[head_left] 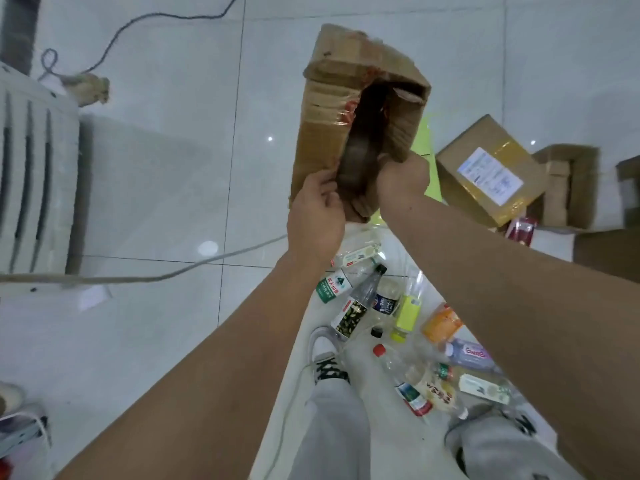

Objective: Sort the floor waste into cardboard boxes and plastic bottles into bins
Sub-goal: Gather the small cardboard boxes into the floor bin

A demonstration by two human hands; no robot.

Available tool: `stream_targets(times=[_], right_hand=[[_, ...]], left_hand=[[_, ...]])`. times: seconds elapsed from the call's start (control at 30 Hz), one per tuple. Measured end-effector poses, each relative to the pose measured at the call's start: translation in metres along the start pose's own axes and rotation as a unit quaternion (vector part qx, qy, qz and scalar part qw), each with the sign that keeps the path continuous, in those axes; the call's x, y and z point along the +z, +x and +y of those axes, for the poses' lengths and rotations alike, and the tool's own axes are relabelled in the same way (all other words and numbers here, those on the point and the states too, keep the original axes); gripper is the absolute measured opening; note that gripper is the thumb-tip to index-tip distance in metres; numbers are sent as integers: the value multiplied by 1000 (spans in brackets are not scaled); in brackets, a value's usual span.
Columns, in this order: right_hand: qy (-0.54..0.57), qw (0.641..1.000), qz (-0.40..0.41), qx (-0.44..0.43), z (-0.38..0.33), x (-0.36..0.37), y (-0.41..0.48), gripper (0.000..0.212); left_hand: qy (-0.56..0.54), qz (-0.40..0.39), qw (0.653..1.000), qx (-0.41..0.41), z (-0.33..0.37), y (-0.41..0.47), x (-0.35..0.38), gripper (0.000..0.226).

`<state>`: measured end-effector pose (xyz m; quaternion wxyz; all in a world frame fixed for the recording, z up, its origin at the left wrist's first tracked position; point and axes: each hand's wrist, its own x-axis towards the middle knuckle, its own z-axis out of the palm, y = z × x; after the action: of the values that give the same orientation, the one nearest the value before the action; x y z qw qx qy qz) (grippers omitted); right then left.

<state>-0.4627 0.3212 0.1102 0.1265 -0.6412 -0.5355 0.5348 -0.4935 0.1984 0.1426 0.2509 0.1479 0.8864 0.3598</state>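
I hold a worn brown cardboard box (pixel 332 109) up in front of me, its open end tilted toward me. My left hand (pixel 317 216) grips its lower left edge. My right hand (pixel 403 178) grips the lower right edge, fingers hidden inside the opening. Below, several plastic bottles (pixel 360 303) lie scattered on the white tiled floor between and around my feet, among them a green-labelled one (pixel 334 285), an orange one (pixel 441 322) and a red-capped one (pixel 401 379).
A taped cardboard box with a shipping label (pixel 488 171) and an open box (pixel 568 185) sit on the floor at right. A white appliance (pixel 34 174) stands at left. Cables (pixel 145 275) run across the floor. My shoe (pixel 325 355) is among the bottles.
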Motion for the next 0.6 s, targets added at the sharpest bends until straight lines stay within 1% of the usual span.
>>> stream_targets(times=[0.03, 0.07, 0.1, 0.13, 0.17, 0.2, 0.23, 0.27, 0.3, 0.33, 0.37, 0.4, 0.43, 0.47, 0.5, 0.53, 0.6], right_hand=[[14, 1000, 11, 0, -3, -21, -3, 7], [31, 999, 22, 2, -6, -44, -6, 6], [54, 998, 34, 10, -8, -68, -8, 9], [73, 996, 55, 20, -8, -94, -10, 16], [88, 992, 80, 28, -7, -121, -11, 22], [104, 989, 102, 33, -5, -150, -16, 23], [126, 985, 115, 35, 0, -177, -22, 22], [153, 980, 120, 35, 3, -205, -31, 20], [182, 976, 118, 36, 8, -232, -39, 18], [203, 972, 114, 33, 13, -259, -49, 19], [212, 970, 113, 29, 19, -282, -56, 24], [210, 970, 117, 33, 24, -305, -63, 28], [209, 970, 119, 42, 31, -326, -67, 27], [219, 966, 122, 56, 36, -346, -72, 25], [243, 960, 125, 66, 40, -363, -76, 24], [265, 953, 128, 75, 42, -380, -81, 24], [288, 946, 128, 73, 37, -415, -93, 35]], left_hand=[[-32, -17, 999, -14, 20, -6, 5, 32], [-88, -35, 995, -44, 42, -14, 12, 30], [-170, -62, 980, -88, 65, -23, 18, 32], [-257, -102, 950, -144, 89, -34, 25, 43], [-332, -151, 909, -200, 111, -45, 31, 59], [-395, -202, 859, -256, 131, -58, 37, 76], [-456, -242, 798, -313, 149, -69, 43, 90], [-509, -267, 730, -369, 165, -80, 49, 96], [-554, -277, 663, -420, 181, -91, 56, 96], [-582, -273, 614, -457, 195, -102, 63, 88], [-595, -264, 586, -482, 210, -112, 69, 74], [-594, -253, 577, -501, 222, -122, 76, 55], [-587, -253, 579, -506, 235, -132, 82, 36], [-569, -264, 596, -502, 247, -143, 88, 23], [-552, -278, 609, -496, 259, -154, 94, 17], [-539, -294, 621, -488, 270, -162, 100, 17], [-509, -331, 650, -457, 291, -175, 112, 19]])
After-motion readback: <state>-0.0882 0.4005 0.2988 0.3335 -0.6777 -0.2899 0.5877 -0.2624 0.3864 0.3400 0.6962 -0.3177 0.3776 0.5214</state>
